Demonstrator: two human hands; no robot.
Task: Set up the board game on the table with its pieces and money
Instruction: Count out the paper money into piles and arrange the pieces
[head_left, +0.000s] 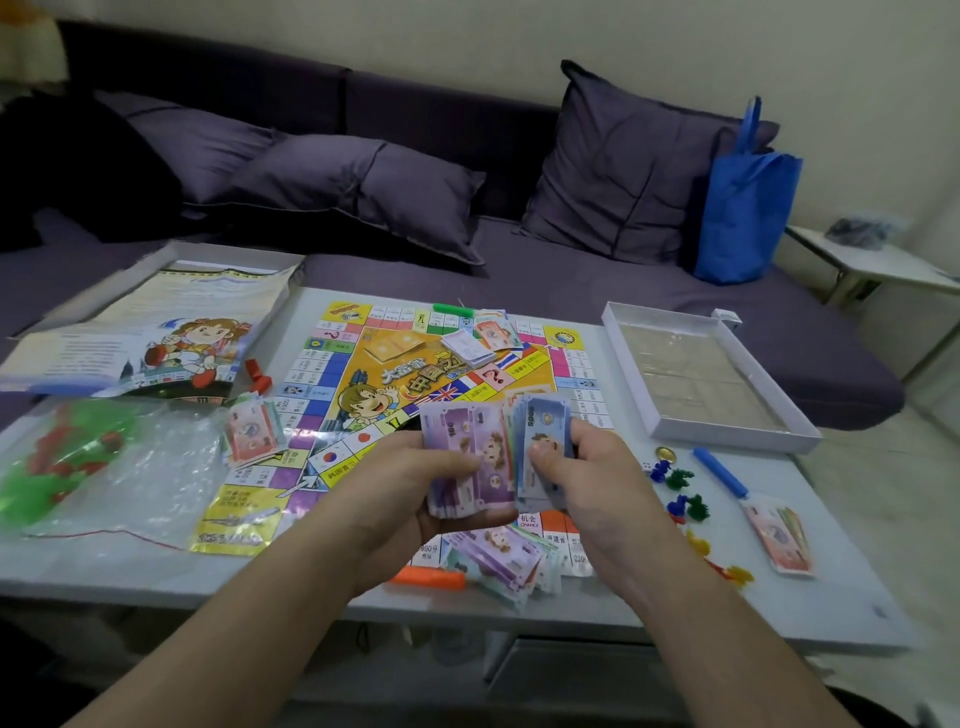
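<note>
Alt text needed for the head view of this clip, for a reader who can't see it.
Two hands hold play money above a colourful game board on a white table: the left hand grips a purple stack, the right hand pinches blue notes. Small coloured pawns, more notes and an open box tray lie around; a purple sofa sits behind.

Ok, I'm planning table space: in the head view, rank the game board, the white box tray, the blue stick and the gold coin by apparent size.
1. game board
2. white box tray
3. blue stick
4. gold coin
</note>
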